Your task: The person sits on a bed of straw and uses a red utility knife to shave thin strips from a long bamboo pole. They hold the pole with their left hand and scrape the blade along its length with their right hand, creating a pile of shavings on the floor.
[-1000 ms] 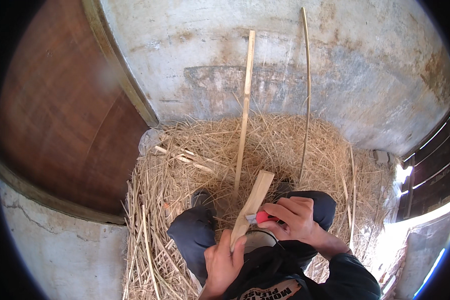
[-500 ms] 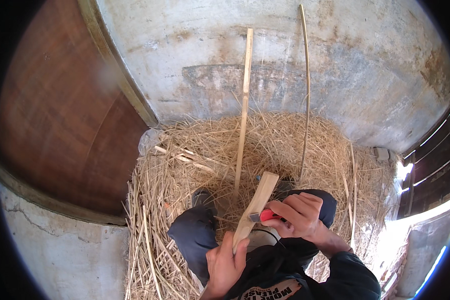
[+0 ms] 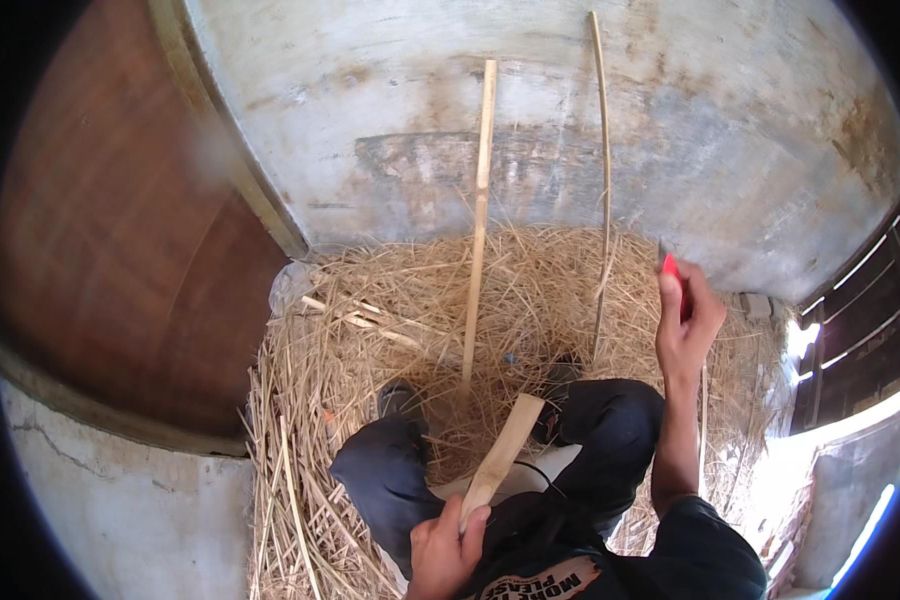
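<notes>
My left hand (image 3: 446,556) is closed round the lower end of a pale, flat piece of bamboo or wood (image 3: 509,441). The piece slants up and to the right over my lap, with a slight bend in its length. My right hand (image 3: 692,325) is raised over the straw, forward and to the right, well apart from the piece. It grips a red-handled cutter knife (image 3: 673,272), its short blade pointing up toward the wall. A thin pale shaving (image 3: 605,277) shows left of the knife, in front of a thin upright stick.
Straw and shavings (image 3: 390,265) cover the ground round my feet. A pale wooden strip (image 3: 480,200) and a thinner stick (image 3: 605,150) lean on the stained wall (image 3: 750,130). A brown door panel (image 3: 110,250) is on the left; dark slats (image 3: 855,330) are at the right.
My right hand has swung the knife away from the bamboo piece, forward and to the right. My left hand has lowered slightly, still holding the piece.
</notes>
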Tool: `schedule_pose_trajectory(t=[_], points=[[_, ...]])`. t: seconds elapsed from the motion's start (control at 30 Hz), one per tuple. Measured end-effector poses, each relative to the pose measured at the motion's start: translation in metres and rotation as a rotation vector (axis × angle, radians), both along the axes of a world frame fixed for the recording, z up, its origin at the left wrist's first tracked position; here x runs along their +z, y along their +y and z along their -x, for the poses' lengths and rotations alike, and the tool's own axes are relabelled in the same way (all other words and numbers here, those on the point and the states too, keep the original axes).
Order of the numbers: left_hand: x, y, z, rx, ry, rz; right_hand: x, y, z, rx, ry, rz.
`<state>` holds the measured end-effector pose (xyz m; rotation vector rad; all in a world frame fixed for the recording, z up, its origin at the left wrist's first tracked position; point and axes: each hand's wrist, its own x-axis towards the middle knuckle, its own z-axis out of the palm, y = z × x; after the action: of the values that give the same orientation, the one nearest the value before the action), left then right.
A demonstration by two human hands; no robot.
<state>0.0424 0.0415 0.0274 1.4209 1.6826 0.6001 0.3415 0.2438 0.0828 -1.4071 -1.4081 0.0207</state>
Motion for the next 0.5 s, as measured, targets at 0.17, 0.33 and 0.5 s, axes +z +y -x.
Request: schedule_pose_trajectory(t=[0.17,0.33,0.5], points=[[-0.002,0.027,0.004,0.014,-0.083,-0.275,-0.028,-0.04,0.043,0.498,-0.168,-0.109],[0.009,0.035,0.001,0.059,-0.189,-0.245,-0.038,-0.055,0.069,0.65,-0.401,-0.101],[0.011,0.038,-0.007,0.045,-0.136,-0.305,-0.035,-0.059,0.077,0.657,-0.387,-0.132]])
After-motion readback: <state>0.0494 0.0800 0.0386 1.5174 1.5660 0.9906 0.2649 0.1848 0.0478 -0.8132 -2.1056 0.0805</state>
